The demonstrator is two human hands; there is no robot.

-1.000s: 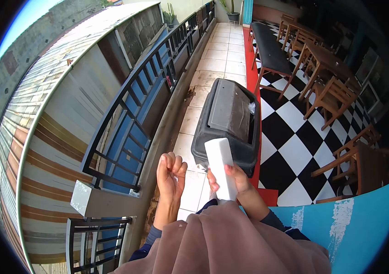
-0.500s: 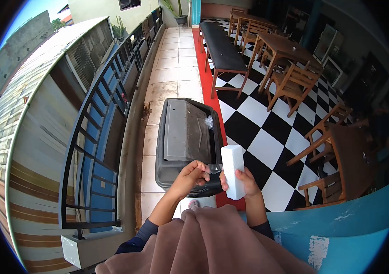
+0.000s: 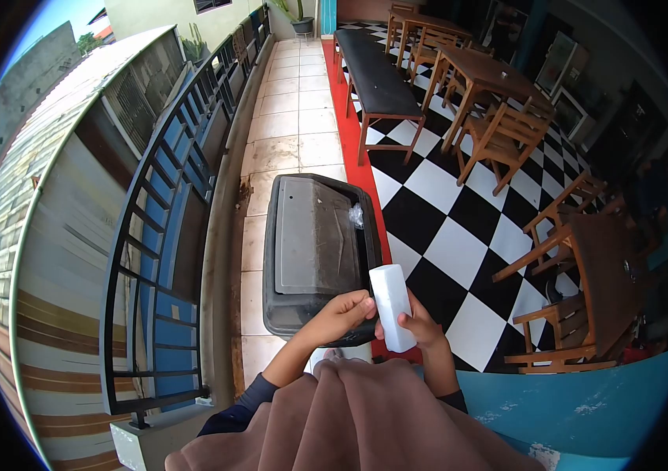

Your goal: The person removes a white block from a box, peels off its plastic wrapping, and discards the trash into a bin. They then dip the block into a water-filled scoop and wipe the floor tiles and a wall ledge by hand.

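Note:
My right hand (image 3: 422, 326) grips a long white box (image 3: 393, 306), holding it upright with the thumb across its near face. Beside the box's left edge, my left hand (image 3: 349, 311) is closed, its thumb and fingertips pinched together. Whatever those fingertips hold is too small or hidden to make out. Just beyond both hands stands a black trash bin (image 3: 302, 235) with a dusty lid. Crumpled clear plastic (image 3: 356, 215) sits at the bin's right-hand opening.
Along the left runs a black metal railing (image 3: 157, 212). A long black bench (image 3: 377, 74) lines the red strip. Wooden tables (image 3: 491, 74) and chairs (image 3: 506, 137) stand on the checkered floor (image 3: 459, 243) to the right. A blue wall (image 3: 538, 400) is close at lower right.
My left fingers have closed up and moved to the right, against the box's side. A clear plastic scrap seen between hand and box no longer shows. The box has shifted slightly left and down.

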